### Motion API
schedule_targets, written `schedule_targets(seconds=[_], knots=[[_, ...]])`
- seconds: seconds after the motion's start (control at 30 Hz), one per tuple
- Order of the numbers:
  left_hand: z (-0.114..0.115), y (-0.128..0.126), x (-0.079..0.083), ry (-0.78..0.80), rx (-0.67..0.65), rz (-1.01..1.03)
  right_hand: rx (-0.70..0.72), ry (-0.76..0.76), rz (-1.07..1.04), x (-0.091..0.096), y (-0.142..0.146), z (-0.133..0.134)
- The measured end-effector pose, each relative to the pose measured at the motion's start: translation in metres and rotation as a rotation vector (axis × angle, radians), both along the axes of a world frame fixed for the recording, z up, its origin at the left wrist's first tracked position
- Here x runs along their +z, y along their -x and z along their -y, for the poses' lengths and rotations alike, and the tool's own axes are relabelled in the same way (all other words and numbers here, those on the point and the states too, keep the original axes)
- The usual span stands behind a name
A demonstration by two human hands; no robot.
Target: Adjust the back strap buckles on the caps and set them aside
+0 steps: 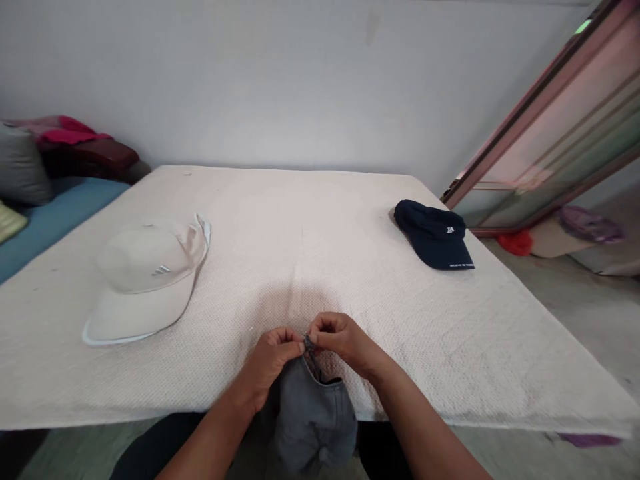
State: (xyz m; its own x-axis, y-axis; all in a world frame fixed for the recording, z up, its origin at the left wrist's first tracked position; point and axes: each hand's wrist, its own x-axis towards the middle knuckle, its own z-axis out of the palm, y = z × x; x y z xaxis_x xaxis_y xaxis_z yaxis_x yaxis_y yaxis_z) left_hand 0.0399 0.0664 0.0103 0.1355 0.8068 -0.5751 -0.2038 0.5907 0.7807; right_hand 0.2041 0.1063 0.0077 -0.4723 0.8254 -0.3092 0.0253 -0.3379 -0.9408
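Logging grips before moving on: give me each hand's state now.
Left hand: closed, pinching the gray cap.
Right hand: closed, pinching the gray cap too.

grey cap (317, 417): matt cloth | table cover (480, 347): rough-textured fabric | wall (280, 87): smooth

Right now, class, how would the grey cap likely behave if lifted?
The grey cap would probably flop, as its cloth looks puckered. It might swing, since the left hand and right hand pinch only its upper edge. Fabric suggests low weight.
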Motion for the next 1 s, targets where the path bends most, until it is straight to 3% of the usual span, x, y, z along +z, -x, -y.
schedule_targets(seconds=[0.4,0.63,0.87,1.0], knots=[[0.0,-0.007,-0.002,-0.124,-0.027,-0.191,0.046,-0.239,0.283,-0.007,-0.004,-0.002],[0.001,-0.008,-0.003,-0.146,-0.04,-0.203,0.079,-0.308,0.307,-0.001,-0.006,0.001],[0.001,-0.008,-0.007,-0.175,-0.072,-0.182,0.163,-0.234,0.247,0.001,-0.011,0.0],[0.001,-0.008,-0.007,-0.133,-0.051,-0.149,0.116,-0.076,0.102,-0.002,-0.01,-0.001]])
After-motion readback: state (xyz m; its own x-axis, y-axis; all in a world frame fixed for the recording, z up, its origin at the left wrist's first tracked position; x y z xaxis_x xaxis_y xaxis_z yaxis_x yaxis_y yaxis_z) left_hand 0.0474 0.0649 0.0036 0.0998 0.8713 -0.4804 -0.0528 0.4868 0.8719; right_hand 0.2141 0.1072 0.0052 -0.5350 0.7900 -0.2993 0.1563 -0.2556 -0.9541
